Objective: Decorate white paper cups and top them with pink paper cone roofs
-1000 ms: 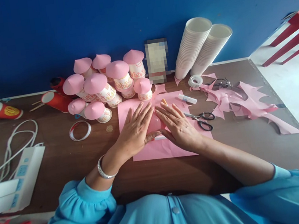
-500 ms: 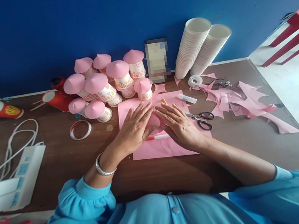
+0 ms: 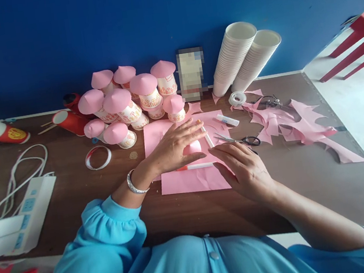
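Note:
My left hand [image 3: 179, 147], fingers stretched out, lies over a rounded pink paper piece [image 3: 193, 147], mostly hidden beneath it. Whether the hand presses on that piece, I cannot tell. My right hand [image 3: 245, 168] is apart from it, open with the thumb spread, over the right edge of the pink paper sheet [image 3: 195, 182]. Just beyond its fingers are black-handled scissors [image 3: 250, 139], one handle loop partly covered. A white marker with an orange end [image 3: 208, 137] is between the hands. Another white marker with a red end [image 3: 201, 166] lies crosswise in front of the pink piece.
Pink-roofed paper-cup houses [image 3: 118, 101] stand grouped at the back left. Two tall stacks of white cups [image 3: 234, 59] lean against the blue wall. A glue stick [image 3: 227, 120], tape roll [image 3: 237, 98] and pink scraps [image 3: 302, 126] lie right; a power strip [image 3: 36, 211] lies left.
My right hand has drawn back toward me and to the right, off the pink piece. My left hand has shifted right across it, uncovering part of the white marker.

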The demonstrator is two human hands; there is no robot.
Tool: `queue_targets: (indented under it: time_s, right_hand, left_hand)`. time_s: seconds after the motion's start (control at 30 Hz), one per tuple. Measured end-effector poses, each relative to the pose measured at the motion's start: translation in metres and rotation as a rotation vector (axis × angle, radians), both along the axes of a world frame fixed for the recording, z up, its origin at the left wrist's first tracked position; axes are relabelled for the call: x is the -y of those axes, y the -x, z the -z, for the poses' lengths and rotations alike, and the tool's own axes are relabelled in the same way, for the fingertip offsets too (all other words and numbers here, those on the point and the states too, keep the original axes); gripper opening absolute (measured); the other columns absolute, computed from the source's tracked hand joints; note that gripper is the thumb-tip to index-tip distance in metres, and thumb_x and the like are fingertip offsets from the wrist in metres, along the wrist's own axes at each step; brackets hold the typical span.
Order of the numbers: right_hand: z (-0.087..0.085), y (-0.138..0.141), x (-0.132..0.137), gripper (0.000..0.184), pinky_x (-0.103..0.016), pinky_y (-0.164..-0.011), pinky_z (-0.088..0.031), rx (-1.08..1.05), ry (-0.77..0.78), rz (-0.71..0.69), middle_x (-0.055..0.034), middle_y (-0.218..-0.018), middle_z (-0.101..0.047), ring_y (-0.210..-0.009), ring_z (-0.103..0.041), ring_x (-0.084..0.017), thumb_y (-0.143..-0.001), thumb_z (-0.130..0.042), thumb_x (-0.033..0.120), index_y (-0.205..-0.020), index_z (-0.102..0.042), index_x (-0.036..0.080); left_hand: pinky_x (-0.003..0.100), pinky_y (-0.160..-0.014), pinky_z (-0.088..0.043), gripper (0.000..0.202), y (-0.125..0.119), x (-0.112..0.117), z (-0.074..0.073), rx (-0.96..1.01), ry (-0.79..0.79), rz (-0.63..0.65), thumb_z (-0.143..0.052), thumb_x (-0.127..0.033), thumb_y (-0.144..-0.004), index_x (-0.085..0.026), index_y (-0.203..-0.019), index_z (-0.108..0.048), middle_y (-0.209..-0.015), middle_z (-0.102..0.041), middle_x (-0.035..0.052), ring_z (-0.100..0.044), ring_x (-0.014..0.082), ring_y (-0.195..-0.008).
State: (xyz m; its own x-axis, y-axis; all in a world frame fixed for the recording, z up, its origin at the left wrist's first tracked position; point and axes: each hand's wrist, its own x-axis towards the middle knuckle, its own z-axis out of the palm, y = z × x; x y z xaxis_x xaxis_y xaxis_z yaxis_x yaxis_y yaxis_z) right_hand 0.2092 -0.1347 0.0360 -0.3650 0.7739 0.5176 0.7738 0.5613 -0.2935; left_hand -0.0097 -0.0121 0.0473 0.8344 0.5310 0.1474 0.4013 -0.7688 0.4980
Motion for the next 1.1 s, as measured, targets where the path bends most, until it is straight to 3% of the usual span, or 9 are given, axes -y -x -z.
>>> queue_targets:
  time_s: [0.2, 0.33, 0.43, 0.57, 0.73, 0.93, 1.1]
  right_hand:
    - [0.000, -0.004, 0.001, 0.032, -0.046, -0.093, -0.060, -0.052, -0.011, 0.010, -0.0156, -0.115, -0.075, -0.106, -0.071, -0.029, -0.098, -0.062, 0.013, -0.130, -0.062, 0.014]
    - [0.005, -0.002, -0.001, 0.038, -0.046, -0.091, -0.062, -0.071, 0.014, 0.006, -0.0162, -0.116, -0.075, -0.106, -0.072, -0.030, -0.098, -0.062, 0.015, -0.136, -0.060, 0.014]
    - [0.011, 0.003, -0.003, 0.048, -0.049, -0.100, -0.060, -0.066, 0.038, -0.011, -0.0171, -0.130, -0.072, -0.118, -0.069, -0.031, -0.099, -0.059, 0.015, -0.147, -0.053, 0.016]
    - [0.021, 0.011, -0.004, 0.060, -0.051, -0.106, -0.056, 0.009, 0.058, -0.020, -0.0150, -0.147, -0.065, -0.133, -0.062, -0.031, -0.099, -0.053, 0.011, -0.158, -0.044, 0.020]
    - [0.029, 0.014, -0.004, 0.068, -0.051, -0.108, -0.052, 0.088, 0.005, -0.031, -0.0106, -0.148, -0.065, -0.139, -0.059, -0.030, -0.096, -0.050, 0.004, -0.161, -0.041, 0.022]
    - [0.026, 0.013, -0.007, 0.072, -0.053, -0.116, -0.046, 0.053, 0.023, -0.038, -0.0117, -0.153, -0.060, -0.145, -0.054, -0.030, -0.095, -0.050, 0.004, -0.163, -0.035, 0.020]
    - [0.025, 0.014, -0.013, 0.076, -0.054, -0.114, -0.048, 0.058, 0.057, -0.060, -0.0100, -0.152, -0.061, -0.144, -0.055, -0.030, -0.093, -0.048, 0.003, -0.164, -0.033, 0.024]
  left_hand:
    - [0.056, -0.128, -0.030, 0.048, 0.001, -0.006, 0.012, 0.059, 0.093, 0.044, -0.059, -0.053, -0.100, -0.027, -0.141, -0.065, -0.159, -0.054, 0.0067, -0.040, 0.0291, -0.155]
    - [0.057, -0.129, -0.028, 0.058, 0.004, -0.004, 0.014, 0.112, 0.154, 0.017, -0.063, -0.054, -0.097, -0.028, -0.148, -0.057, -0.162, -0.051, 0.0082, -0.039, 0.0292, -0.156]
    - [0.058, -0.129, -0.026, 0.065, 0.007, -0.004, 0.015, 0.134, 0.146, -0.019, -0.064, -0.055, -0.097, -0.026, -0.153, -0.051, -0.164, -0.048, 0.0096, -0.036, 0.0300, -0.158]
    - [0.061, -0.126, -0.030, 0.060, 0.010, -0.004, 0.017, 0.091, 0.070, -0.044, -0.064, -0.054, -0.097, -0.024, -0.148, -0.057, -0.161, -0.050, 0.0119, -0.037, 0.0325, -0.157]
    - [0.067, -0.126, -0.024, 0.066, 0.012, -0.003, 0.015, 0.009, 0.101, -0.020, -0.060, -0.058, -0.098, -0.026, -0.154, -0.050, -0.165, -0.046, 0.0121, -0.031, 0.0347, -0.159]
    - [0.070, -0.126, -0.022, 0.072, 0.013, -0.002, 0.010, -0.004, 0.113, -0.023, -0.063, -0.058, -0.096, -0.029, -0.158, -0.044, -0.165, -0.045, 0.0121, -0.030, 0.0365, -0.159]
    - [0.073, -0.125, -0.021, 0.075, 0.014, -0.001, 0.008, -0.066, 0.109, -0.028, -0.059, -0.062, -0.097, -0.028, -0.161, -0.038, -0.167, -0.041, 0.0121, -0.028, 0.0374, -0.160]
